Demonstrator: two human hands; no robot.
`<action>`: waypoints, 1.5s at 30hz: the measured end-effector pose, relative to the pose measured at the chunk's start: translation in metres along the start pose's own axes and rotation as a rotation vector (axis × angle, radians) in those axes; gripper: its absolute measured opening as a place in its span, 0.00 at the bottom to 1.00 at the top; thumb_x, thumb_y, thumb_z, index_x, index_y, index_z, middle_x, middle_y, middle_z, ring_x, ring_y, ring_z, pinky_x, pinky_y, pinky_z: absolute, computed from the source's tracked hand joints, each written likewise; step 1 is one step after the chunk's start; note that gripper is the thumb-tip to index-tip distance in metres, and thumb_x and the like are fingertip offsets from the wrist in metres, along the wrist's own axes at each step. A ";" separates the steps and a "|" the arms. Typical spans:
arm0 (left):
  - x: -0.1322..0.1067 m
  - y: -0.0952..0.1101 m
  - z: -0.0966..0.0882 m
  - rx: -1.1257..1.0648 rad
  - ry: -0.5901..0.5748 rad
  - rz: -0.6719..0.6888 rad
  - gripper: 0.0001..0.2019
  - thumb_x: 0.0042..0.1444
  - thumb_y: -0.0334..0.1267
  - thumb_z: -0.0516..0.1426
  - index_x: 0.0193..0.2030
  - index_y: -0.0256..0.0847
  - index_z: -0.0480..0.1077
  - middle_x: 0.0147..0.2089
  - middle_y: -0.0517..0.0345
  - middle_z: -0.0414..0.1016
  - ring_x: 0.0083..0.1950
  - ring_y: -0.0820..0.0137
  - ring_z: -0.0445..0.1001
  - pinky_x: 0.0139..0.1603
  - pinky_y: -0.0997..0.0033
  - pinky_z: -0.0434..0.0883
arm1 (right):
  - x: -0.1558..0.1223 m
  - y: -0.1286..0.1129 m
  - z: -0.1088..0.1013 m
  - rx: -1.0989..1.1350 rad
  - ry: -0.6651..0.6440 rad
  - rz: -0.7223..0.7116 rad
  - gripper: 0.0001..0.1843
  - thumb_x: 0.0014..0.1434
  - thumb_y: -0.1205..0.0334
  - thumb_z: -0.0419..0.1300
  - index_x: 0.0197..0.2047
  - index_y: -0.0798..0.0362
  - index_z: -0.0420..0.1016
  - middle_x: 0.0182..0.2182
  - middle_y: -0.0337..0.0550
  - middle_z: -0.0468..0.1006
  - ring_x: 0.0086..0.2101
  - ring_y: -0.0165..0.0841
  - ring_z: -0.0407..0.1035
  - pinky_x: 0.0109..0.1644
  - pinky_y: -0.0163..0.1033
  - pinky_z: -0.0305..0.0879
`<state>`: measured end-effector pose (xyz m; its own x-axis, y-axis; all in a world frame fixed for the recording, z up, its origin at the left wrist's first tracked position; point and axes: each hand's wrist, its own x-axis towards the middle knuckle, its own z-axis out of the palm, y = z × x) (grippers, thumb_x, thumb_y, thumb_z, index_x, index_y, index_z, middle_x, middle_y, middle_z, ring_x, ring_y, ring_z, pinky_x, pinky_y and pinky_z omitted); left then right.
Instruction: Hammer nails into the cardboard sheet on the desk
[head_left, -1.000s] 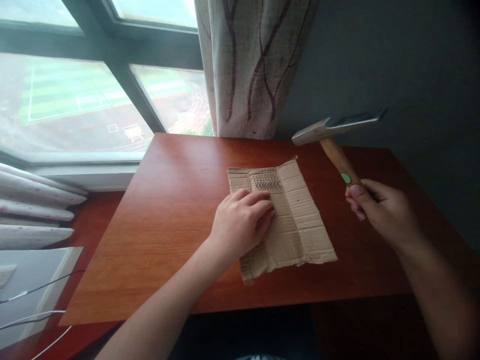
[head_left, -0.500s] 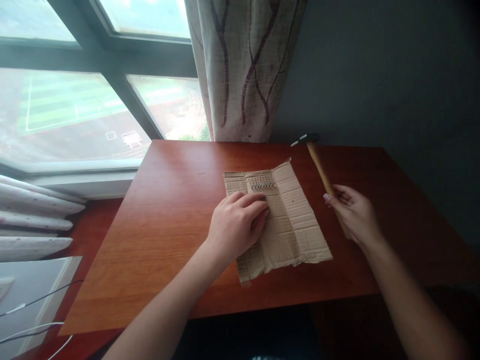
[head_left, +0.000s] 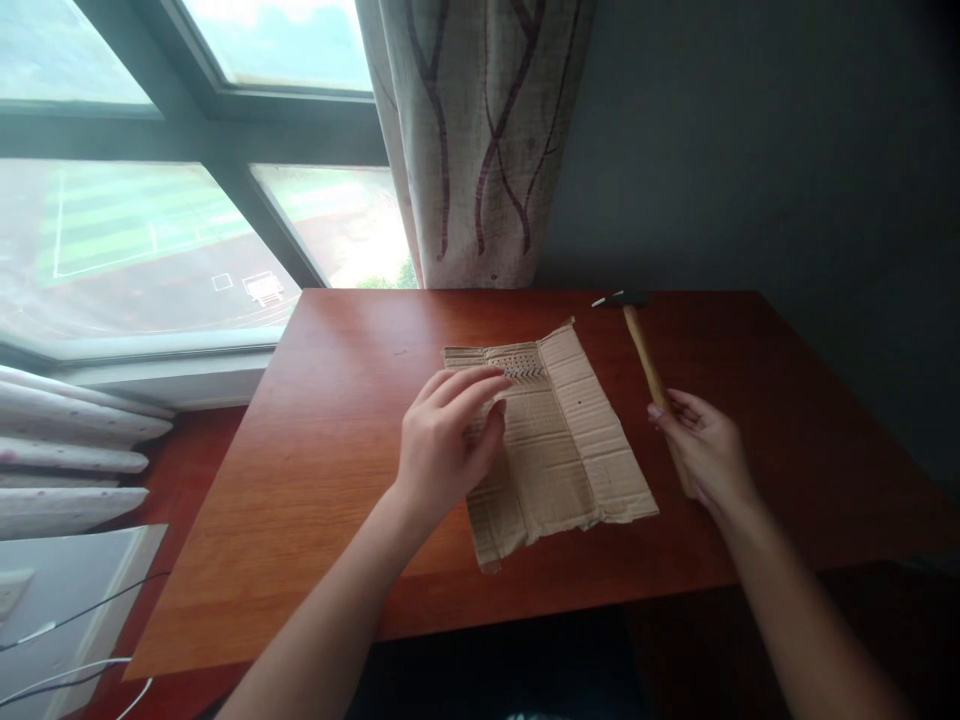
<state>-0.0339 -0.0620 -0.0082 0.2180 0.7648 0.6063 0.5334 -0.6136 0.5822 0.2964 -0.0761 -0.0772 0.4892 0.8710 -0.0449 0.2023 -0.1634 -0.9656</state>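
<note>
A creased piece of brown cardboard [head_left: 562, 450] lies flat on the red-brown wooden table [head_left: 330, 480]. Near its far edge is a small patch of dark dots and zigzag marks [head_left: 523, 364]. My left hand [head_left: 446, 440] hovers over or rests lightly on the cardboard's left part, fingers stretched out and thumb apart, holding nothing. A hammer [head_left: 643, 345] with a wooden handle and dark head lies on the table to the right of the cardboard. My right hand [head_left: 701, 450] rests on the near end of the handle, fingers loose and apart, not wrapped around it.
A patterned curtain [head_left: 480, 140] hangs behind the table, beside a large window [head_left: 150, 220] on the left. A grey wall [head_left: 750, 150] stands behind and to the right. White cables [head_left: 67, 620] and a pale surface lie low at the left.
My right hand lowered the raised hammer onto the table and loosened its grip. My left hand slid back and left on the cardboard, its fingers lifting and spreading.
</note>
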 end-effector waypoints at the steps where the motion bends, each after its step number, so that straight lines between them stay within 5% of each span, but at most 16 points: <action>1: 0.000 -0.002 -0.003 -0.019 0.038 -0.042 0.11 0.62 0.30 0.57 0.49 0.43 0.77 0.53 0.52 0.81 0.52 0.63 0.77 0.54 0.60 0.74 | -0.002 0.001 -0.004 -0.012 0.018 -0.007 0.33 0.44 0.47 0.76 0.51 0.53 0.78 0.45 0.49 0.82 0.46 0.43 0.79 0.58 0.53 0.74; 7: -0.012 -0.021 -0.016 -0.171 0.131 -0.428 0.17 0.62 0.41 0.61 0.57 0.41 0.72 0.55 0.49 0.77 0.48 0.66 0.76 0.45 0.67 0.74 | -0.017 0.007 -0.031 -0.053 0.086 -0.034 0.32 0.46 0.45 0.75 0.51 0.53 0.78 0.46 0.51 0.82 0.47 0.44 0.78 0.56 0.52 0.75; 13: -0.032 -0.024 -0.017 -0.439 -0.102 -0.795 0.29 0.60 0.55 0.60 0.62 0.39 0.64 0.64 0.44 0.68 0.36 0.71 0.73 0.31 0.72 0.70 | -0.016 0.025 -0.045 -0.146 -0.011 -0.051 0.30 0.51 0.45 0.71 0.53 0.53 0.77 0.48 0.52 0.82 0.48 0.46 0.78 0.56 0.54 0.74; 16: -0.041 -0.023 -0.014 -0.544 -0.177 -0.839 0.31 0.61 0.57 0.58 0.63 0.38 0.64 0.57 0.47 0.72 0.37 0.69 0.72 0.32 0.71 0.70 | -0.015 0.036 -0.044 -0.218 -0.091 -0.092 0.28 0.53 0.45 0.69 0.52 0.53 0.77 0.45 0.52 0.83 0.46 0.45 0.79 0.54 0.53 0.75; 21: -0.048 -0.025 -0.010 -0.614 -0.144 -0.879 0.30 0.61 0.59 0.57 0.61 0.37 0.67 0.34 0.59 0.71 0.33 0.69 0.69 0.35 0.70 0.70 | -0.013 0.040 -0.027 -0.440 -0.132 -0.232 0.25 0.58 0.47 0.64 0.52 0.55 0.78 0.46 0.54 0.83 0.44 0.45 0.78 0.51 0.53 0.74; 32: -0.046 -0.028 -0.009 -0.558 -0.088 -0.843 0.25 0.59 0.55 0.60 0.56 0.38 0.72 0.37 0.57 0.76 0.35 0.68 0.72 0.34 0.70 0.70 | -0.006 0.019 0.016 -0.761 -0.035 -0.383 0.19 0.61 0.57 0.57 0.51 0.58 0.79 0.47 0.58 0.82 0.45 0.47 0.77 0.52 0.50 0.71; 45: -0.047 -0.027 -0.008 -0.610 -0.049 -0.880 0.25 0.58 0.54 0.61 0.55 0.38 0.72 0.43 0.53 0.78 0.38 0.66 0.74 0.35 0.70 0.70 | -0.018 0.003 0.026 -1.040 -0.007 -0.453 0.21 0.66 0.60 0.52 0.55 0.57 0.78 0.44 0.56 0.82 0.42 0.47 0.76 0.44 0.46 0.69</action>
<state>-0.0655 -0.0831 -0.0478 -0.0039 0.9849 -0.1732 0.0237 0.1732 0.9846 0.2658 -0.0804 -0.0855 0.1875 0.9498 0.2503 0.9678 -0.1352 -0.2123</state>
